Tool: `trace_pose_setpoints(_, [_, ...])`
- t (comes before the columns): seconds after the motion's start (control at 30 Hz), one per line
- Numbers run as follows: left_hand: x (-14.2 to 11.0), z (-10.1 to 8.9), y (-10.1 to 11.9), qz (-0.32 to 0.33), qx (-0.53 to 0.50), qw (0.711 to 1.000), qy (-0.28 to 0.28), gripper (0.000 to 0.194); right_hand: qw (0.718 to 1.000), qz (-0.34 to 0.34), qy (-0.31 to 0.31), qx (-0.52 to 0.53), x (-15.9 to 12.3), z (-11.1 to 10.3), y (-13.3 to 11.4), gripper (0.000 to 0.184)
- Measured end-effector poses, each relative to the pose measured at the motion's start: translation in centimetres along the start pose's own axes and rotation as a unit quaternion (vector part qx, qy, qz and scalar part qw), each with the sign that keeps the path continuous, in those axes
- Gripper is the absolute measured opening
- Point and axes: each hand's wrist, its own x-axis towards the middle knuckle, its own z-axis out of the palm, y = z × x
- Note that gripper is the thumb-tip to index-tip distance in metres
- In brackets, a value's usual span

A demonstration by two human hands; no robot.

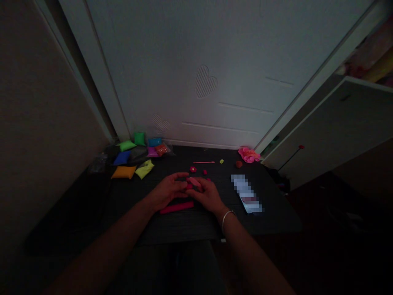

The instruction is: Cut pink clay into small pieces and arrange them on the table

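Fingers of a person's right hand [208, 194] draw in narrowly around a small pink piece [188, 186] above a dark tabletop [196, 229], while those of the left hand [166, 191] curve in to meet it from the other side; whether the left also grips cannot be told in the dim light. A pink-red rod [177, 207] lies just below the hands. Beyond them sit a small pink flower shape [193, 169], a pink lump [205, 172] and a thin pink tool [203, 162]. Colored packets [123, 172] spread at left; a phone [247, 194] with a blurred screen lies at right, near a reddish-brown ball [238, 164].
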Motion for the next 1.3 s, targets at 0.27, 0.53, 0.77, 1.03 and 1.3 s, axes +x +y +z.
trace_pose_setpoints(0.27, [0.05, -0.1, -0.03, -0.01, -0.001, 1.0, -0.011, 0.049, 1.0, -0.016, -0.003, -0.008, 0.04, -0.02, 0.01, 0.02])
trace_pose_setpoints(0.53, [0.11, -0.24, -0.08, -0.006, -0.014, 1.0, -0.016, 0.043, 1.0, 0.015, -0.006, 0.0, 0.0, -0.05, -0.11, 0.029])
trace_pose_setpoints(0.77, [0.32, -0.55, -0.07, -0.009, -0.026, 1.0, -0.007, 0.032, 0.999, 0.015, 0.033, 0.024, 0.07, -0.14, 0.12, 0.03])
trace_pose_setpoints(1.03, [0.44, -0.54, -0.5, 0.012, 0.018, 1.0, -0.017, 0.021, 0.999, 0.01, 0.028, 0.015, 0.13, 0.09, 0.3, 0.025])
trace_pose_setpoints(1.3, [0.33, -0.39, -0.56, 0.002, 0.054, 0.998, -0.033, 0.021, 1.0, 0.015, 0.014, -0.003, 0.12, 0.16, 0.53, 0.027])
